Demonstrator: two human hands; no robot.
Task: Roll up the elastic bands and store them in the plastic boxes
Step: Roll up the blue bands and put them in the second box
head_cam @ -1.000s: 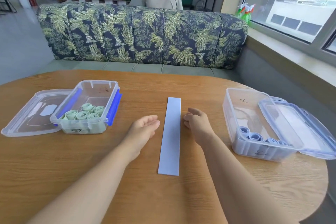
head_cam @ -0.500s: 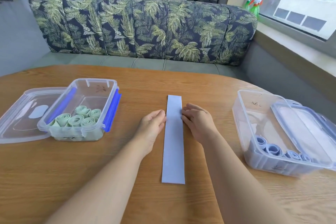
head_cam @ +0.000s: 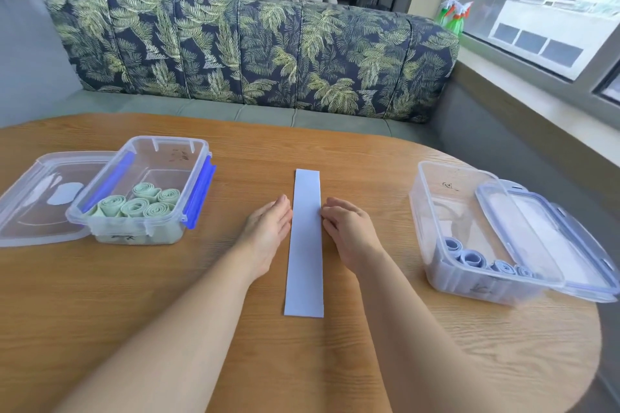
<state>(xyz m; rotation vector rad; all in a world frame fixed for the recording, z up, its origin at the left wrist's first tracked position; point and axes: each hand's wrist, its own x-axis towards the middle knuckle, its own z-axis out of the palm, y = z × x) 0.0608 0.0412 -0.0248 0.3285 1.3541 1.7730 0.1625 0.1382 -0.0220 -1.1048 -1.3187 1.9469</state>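
Head view, left hand [head_cam: 266,232], right hand [head_cam: 350,233] both released beside elastic band [head_cam: 306,255], contact unclear

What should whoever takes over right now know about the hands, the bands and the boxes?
Left hand: open, at the left edge of the flat blue band.
Right hand: fingers loosely curled at its right edge.
Done: green rolls in the left box, blue rolls in the right box.
Left: roll this band and store it, presumably with the blue rolls.

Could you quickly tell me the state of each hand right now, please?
Left hand: open, flat beside the band, holding nothing.
Right hand: open, fingertips at the band's edge, holding nothing.
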